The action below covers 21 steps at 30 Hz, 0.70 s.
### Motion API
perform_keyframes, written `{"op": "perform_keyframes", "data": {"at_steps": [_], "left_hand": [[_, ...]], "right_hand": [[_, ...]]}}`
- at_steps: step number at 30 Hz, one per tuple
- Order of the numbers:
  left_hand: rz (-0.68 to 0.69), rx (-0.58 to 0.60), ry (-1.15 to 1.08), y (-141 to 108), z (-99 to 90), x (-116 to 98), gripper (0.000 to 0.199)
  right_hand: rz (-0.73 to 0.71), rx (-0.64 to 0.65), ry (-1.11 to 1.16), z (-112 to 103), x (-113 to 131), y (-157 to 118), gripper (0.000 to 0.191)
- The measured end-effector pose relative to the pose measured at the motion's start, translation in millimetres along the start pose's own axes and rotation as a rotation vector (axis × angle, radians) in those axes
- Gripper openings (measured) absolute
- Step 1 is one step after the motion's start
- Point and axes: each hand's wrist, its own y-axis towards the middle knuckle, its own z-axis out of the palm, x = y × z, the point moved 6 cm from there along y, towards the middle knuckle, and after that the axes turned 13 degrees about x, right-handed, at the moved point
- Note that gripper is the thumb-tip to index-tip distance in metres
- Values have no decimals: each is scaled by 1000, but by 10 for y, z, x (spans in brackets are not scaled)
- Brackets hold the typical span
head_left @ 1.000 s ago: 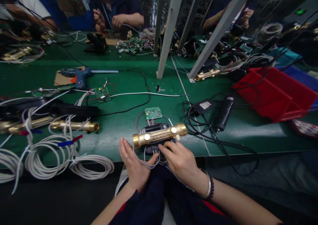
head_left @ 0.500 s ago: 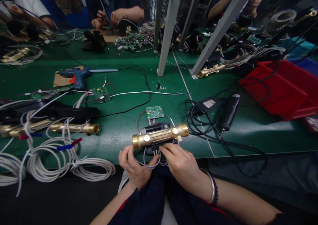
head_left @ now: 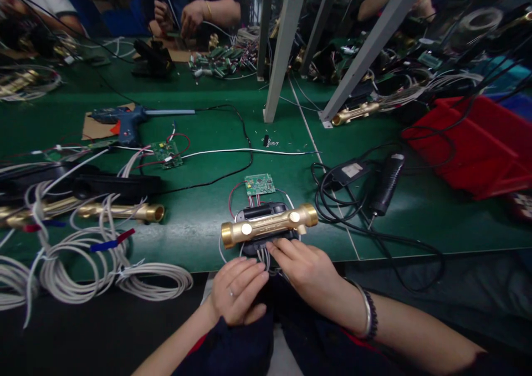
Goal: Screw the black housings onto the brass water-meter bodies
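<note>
In front of me a brass pipe fitting (head_left: pixel 270 223) with threaded ends lies slightly tilted across a black plastic housing (head_left: pixel 251 248). Thin coloured wires run from the housing to a green circuit board (head_left: pixel 260 184) behind it. Several grey cables (head_left: pixel 262 256) come out of the housing's near edge. My right hand (head_left: pixel 305 265) grips that edge with bent fingertips, beside the cables; its thumb is mostly hidden. Left of it, my left hand (head_left: pixel 241 290) has its fingers stretched out by the cables, and I see nothing held in it.
Coiled grey cables (head_left: pixel 78 273) and more brass fittings (head_left: pixel 124 212) lie left. Behind them rests a blue glue gun (head_left: pixel 129 122). To the right are a black-wrapped tool (head_left: pixel 386 185) with its cord and a red bin (head_left: pixel 477 143). Metal posts (head_left: pixel 286 49) stand ahead; co-workers' hands are beyond.
My left hand has let go of the looped grey cable and turned, its fingers now extended near the housing's cables. My right hand stays at the housing's near edge.
</note>
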Motion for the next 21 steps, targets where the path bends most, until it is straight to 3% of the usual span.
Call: {"op": "perform_keyframes", "data": {"at_steps": [2,6,11,16,21], "left_hand": [[58,-50,9,191,-98,-25,25],[-129,-97,87,402,-80,55,17],[-85,-145,204,361,7,7,30],[-84,-166,284,318,23,36,16],[-80,-151,279,309,59,68,17]], "right_hand": [[3,7,7,-1,-15,5,25],[23,-2,32,13,-47,-8,28],[20,1,65,-3,-54,-6,29],[4,-43,98,11,-90,-18,30],[10,-54,93,141,-69,-68,36]]}}
